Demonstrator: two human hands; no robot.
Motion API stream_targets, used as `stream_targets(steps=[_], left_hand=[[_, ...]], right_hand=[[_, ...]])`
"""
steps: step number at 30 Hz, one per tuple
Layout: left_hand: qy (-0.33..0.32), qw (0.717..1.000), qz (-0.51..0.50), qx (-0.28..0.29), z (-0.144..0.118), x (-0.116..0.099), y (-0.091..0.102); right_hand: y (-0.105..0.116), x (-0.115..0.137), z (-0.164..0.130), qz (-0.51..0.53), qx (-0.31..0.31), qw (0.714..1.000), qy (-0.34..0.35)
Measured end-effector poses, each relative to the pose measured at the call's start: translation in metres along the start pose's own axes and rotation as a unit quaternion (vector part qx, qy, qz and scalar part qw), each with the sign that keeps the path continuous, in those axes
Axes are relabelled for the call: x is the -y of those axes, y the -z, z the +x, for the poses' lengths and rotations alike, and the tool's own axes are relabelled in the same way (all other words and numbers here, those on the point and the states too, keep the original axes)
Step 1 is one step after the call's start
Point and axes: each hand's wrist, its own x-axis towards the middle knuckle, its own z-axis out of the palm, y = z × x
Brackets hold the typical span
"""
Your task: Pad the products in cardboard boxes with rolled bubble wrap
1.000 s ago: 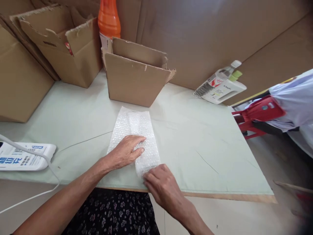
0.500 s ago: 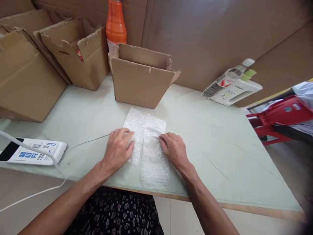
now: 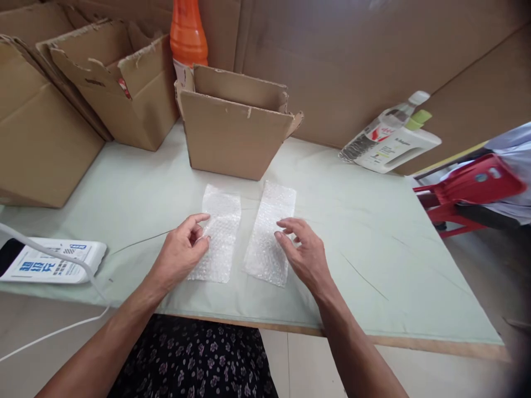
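Note:
Two strips of clear bubble wrap lie flat on the pale green tabletop, side by side with a gap between them. Over the left edge of the left bubble wrap strip (image 3: pixel 222 237) is my left hand (image 3: pixel 182 249), its thumb and forefinger apart and its other fingers curled. My right hand (image 3: pixel 306 255) is at the right edge of the right bubble wrap strip (image 3: pixel 267 243), thumb and fingers slightly spread. Neither hand grips a strip; whether the fingertips touch the plastic is hard to see.
An open cardboard box (image 3: pixel 232 132) stands behind the strips, with more boxes (image 3: pixel 133 99) at the left and an orange bottle (image 3: pixel 188 38) behind. A white packaged device (image 3: pixel 62 260) and a cable (image 3: pixel 87 271) lie left. Bottles (image 3: pixel 385 138) lean back right; a red chair (image 3: pixel 477 188) stands beyond.
The bubble wrap strips, overlapping before, are now apart; the right one has shifted up the table. My hands have moved slightly outward, and their fingers have opened.

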Motion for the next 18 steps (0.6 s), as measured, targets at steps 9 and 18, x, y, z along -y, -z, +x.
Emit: stream_targets(steps=[9,18], left_hand=[[-0.015,0.966,-0.220,0.136,-0.043,-0.039,-0.004],[0.039,0.946,-0.246,0.205,-0.034,-0.033,-0.051]], right_hand=[[-0.015,0.038,-0.012,0.430,0.124,0.881,-0.154],[0.014,0.013,0.010,0.252,-0.086,0.962,-0.061]])
